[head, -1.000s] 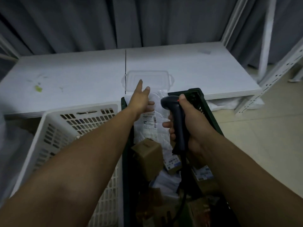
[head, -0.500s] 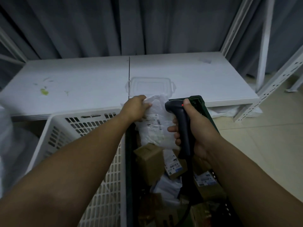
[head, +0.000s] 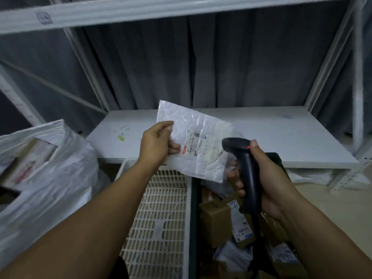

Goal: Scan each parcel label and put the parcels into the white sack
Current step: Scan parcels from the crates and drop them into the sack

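My left hand [head: 158,140] pinches the left edge of a flat white plastic mailer [head: 198,127] and holds it up above the crates, its printed label [head: 194,146] facing me. My right hand [head: 259,176] grips a black barcode scanner [head: 244,168] just right of the mailer, its head level with the label and a red light lit on top. The white sack [head: 52,178] stands at the left, open, with parcels inside. Several brown boxes [head: 216,222] and labelled parcels lie in the dark green crate [head: 193,218] below the scanner.
A white slotted crate [head: 159,218] sits between the sack and the green crate. Behind them runs a low white shelf board [head: 281,133] inside a white metal rack [head: 356,77], with grey curtains at the back. Pale floor shows at the right.
My left hand closed on the white mailer in the green crate and lifted it up and leftward. The scanner hand stayed near it. My view swung left, bringing the sack into sight.
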